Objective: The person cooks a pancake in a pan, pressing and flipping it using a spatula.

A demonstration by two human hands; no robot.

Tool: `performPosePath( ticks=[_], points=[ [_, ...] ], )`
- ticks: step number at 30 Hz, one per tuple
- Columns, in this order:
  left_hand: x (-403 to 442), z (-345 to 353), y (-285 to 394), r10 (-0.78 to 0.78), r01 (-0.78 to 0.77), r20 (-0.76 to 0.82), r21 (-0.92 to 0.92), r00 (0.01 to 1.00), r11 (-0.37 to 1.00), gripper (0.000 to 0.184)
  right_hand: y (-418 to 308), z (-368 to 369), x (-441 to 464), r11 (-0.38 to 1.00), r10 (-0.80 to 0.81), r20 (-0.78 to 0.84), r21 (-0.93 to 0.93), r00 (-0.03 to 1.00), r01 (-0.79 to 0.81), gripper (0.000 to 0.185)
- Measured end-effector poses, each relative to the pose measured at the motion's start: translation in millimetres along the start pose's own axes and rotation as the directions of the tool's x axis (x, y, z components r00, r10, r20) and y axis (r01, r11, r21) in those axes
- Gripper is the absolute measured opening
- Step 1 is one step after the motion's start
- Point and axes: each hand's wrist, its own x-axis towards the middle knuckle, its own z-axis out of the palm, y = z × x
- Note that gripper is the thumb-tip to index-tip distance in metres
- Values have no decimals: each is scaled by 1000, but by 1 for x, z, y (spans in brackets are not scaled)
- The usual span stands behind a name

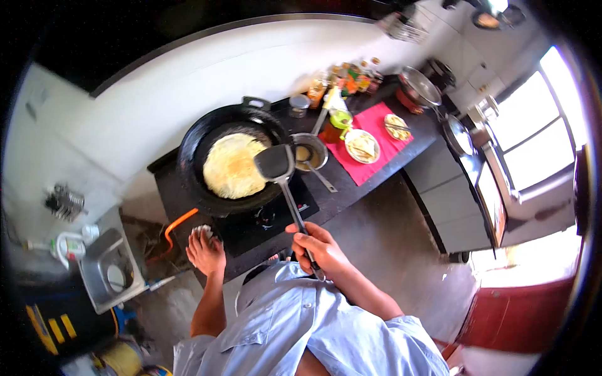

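Note:
A pale yellow pancake [233, 164] lies flat in a black wok [195, 135] on the stove. My right hand [318, 247] is closed around the handle of a spatula [274, 163], whose dark blade hangs over the wok's right edge, overlapping the pancake's edge from this view. Left of the stove front, my left hand [205, 252] rests at the counter edge, with a crumpled whitish cloth [203, 232] at its fingertips; the fingers bend over it.
Right of the wok are a small saucepan [320, 149] with a ladle, a lidded jar [299, 105], bottles and a red cloth [374, 116] holding a bowl of food [362, 146]. An orange hose [179, 224] and a sink [100, 269] are at left.

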Motion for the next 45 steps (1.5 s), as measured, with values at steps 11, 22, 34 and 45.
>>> performPosePath(
  ticks=[11,22,34,45],
  points=[
    [-4,14,-9,91,-88,-35,74,995,993,52,8,-18,-14,1000,-19,63,-10,998,20,32],
    [-16,-4,-25,245,-258,217,32,945,966,65,-1,-38,-3,996,-92,188,34,978,87,21],
    [-30,0,-7,-701,658,110,268,704,703,73,-17,-71,-13,999,-51,296,10,954,50,30],
    [-41,-25,5,-158,203,-294,128,943,971,56,-28,-74,-28,997,-66,291,-27,954,77,26]
  ],
)
